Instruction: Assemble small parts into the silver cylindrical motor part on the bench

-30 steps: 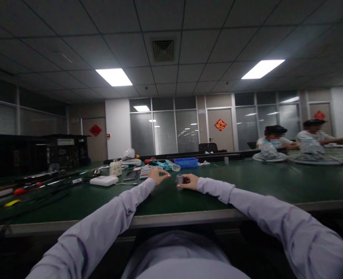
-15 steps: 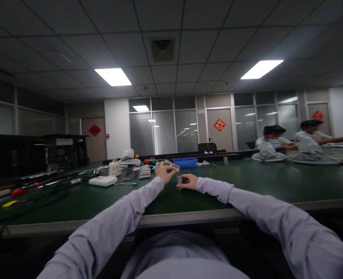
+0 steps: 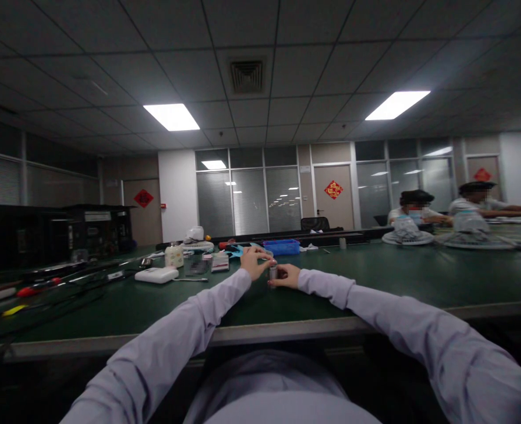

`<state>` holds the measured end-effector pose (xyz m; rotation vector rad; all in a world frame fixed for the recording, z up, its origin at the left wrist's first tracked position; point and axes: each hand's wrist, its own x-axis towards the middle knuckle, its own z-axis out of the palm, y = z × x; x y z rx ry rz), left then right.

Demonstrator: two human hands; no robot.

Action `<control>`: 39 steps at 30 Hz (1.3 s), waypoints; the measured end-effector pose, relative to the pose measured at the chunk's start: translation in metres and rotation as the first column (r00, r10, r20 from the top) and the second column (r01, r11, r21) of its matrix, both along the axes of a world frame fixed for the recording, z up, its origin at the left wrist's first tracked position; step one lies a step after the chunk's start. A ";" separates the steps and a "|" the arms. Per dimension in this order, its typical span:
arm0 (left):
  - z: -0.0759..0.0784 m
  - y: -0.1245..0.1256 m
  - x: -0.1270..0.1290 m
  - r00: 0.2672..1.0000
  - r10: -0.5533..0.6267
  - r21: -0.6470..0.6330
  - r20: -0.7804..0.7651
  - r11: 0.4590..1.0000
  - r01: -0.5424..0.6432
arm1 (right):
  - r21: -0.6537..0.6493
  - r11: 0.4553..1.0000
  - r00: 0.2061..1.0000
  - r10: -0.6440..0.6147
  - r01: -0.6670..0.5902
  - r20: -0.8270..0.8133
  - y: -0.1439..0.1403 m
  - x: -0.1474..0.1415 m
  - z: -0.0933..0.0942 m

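Observation:
My right hand (image 3: 288,275) rests on the green table (image 3: 397,277) and grips a small grey metal cylinder (image 3: 273,273) standing upright. My left hand (image 3: 255,261) hovers just left of and above the cylinder, with fingertips pinched together at its top. Whether the pinch holds some tiny part is too small to tell. Both arms wear light lilac sleeves and reach far forward.
A white box (image 3: 156,275), a small jar (image 3: 174,256), a blue tray (image 3: 282,247) and small packets lie behind the hands. Cables and red-handled tools (image 3: 35,288) lie at the left. Two other people (image 3: 414,218) work at the far right.
My left hand has moved right and up, from beside the packets to the top of the cylinder. My right hand has stayed in place on the cylinder.

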<state>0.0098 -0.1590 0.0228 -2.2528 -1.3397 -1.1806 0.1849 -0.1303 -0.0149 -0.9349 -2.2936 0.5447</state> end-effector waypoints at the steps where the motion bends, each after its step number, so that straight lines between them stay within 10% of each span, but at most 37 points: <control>1: -0.001 0.000 0.000 1.000 -0.009 -0.001 -0.006 1.000 0.009 | 0.001 1.000 1.000 -0.005 0.005 0.005 0.000 0.000 0.000; 31: -0.003 0.015 -0.009 0.972 -0.210 -0.179 0.103 0.958 0.226 | -0.030 0.999 0.999 0.041 -0.041 -0.008 -0.001 0.001 0.000; 39: 0.027 0.017 -0.028 0.965 -0.210 -0.177 0.155 0.955 0.237 | -0.044 0.998 0.999 0.042 -0.042 0.001 -0.006 0.004 0.000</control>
